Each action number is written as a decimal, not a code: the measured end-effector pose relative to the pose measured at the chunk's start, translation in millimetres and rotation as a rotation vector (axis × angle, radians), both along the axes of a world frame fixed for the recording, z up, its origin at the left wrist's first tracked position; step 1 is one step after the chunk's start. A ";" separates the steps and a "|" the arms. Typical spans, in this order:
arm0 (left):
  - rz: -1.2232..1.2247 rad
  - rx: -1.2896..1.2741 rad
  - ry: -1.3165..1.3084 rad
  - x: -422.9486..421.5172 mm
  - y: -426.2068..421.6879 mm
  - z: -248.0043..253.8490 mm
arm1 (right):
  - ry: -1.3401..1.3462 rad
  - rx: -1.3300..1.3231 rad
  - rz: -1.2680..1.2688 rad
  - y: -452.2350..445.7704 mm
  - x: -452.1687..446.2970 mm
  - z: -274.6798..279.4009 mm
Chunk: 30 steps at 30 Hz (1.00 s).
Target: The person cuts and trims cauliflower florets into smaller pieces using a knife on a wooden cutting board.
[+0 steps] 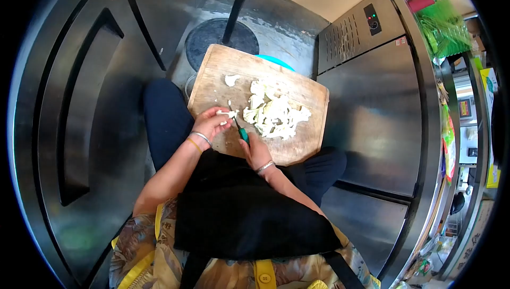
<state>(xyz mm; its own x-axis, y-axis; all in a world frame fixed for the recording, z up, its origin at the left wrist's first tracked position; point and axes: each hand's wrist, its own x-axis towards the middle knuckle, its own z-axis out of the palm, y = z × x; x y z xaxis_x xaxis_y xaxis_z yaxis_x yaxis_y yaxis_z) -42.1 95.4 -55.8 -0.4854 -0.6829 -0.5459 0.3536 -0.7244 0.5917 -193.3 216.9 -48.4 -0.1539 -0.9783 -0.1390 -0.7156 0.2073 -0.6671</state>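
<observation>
My left hand (211, 122) pinches a small cauliflower floret (227, 113) above the left part of a wooden cutting board (308, 89). In my right hand (257, 152) is a knife (244, 135) with a green handle, its thin blade meeting the floret. A heap of cut cauliflower (276, 113) lies on the board to the right of the knife. One loose cauliflower piece (231, 80) rests near the board's upper left, with small crumbs around it. Part of the blade is hidden by the left fingers and the floret.
A steel cabinet (90, 129) stands close on the left, a steel refrigerator unit (372, 108) on the right. Behind the board are a dark round cover (207, 36), a black pole (239, 7) and a blue rim (276, 62). A green bag (443, 28) sits atop the right unit.
</observation>
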 end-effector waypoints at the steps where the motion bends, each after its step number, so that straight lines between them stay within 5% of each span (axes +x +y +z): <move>1: -0.069 -0.062 0.001 -1.0 3.2 3.6 | -0.024 0.019 0.011 -0.4 -0.6 -4.4; 3: -0.140 -0.211 0.018 -3.0 5.3 -2.3 | -0.080 0.019 -0.009 2.9 -2.4 -8.8; 9: 0.273 -0.281 -0.172 -14.0 -60.6 -21.1 | -0.235 0.054 -0.036 15.1 -13.4 2.1; 17: -0.091 -0.767 -0.735 -54.5 -142.3 -57.3 | -0.207 0.157 -0.077 28.6 -26.8 -1.7; 21: -0.048 -0.834 -0.663 -62.3 -139.7 -56.4 | -0.222 0.179 -0.065 30.9 -30.3 -9.7; 23: -0.047 -0.833 -0.784 -58.3 -134.6 -46.6 | -0.245 0.175 -0.070 31.0 -31.4 -8.1; 27: 0.227 -0.782 -0.617 -32.2 -122.1 -33.9 | -0.355 0.223 -0.117 27.4 -29.7 6.9; 30: 0.278 -0.480 -0.482 -4.7 -126.1 -0.5 | -0.386 0.219 -0.130 29.4 -31.0 -0.2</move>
<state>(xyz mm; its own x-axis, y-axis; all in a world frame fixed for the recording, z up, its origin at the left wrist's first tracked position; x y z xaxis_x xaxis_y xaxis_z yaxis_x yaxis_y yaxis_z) -46.9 -30.7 -56.3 -0.0410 -0.9633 -0.2652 0.1065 -0.2681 0.9575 -224.3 246.3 -48.6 -0.1698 -0.8955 -0.4115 -0.3817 0.4447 -0.8103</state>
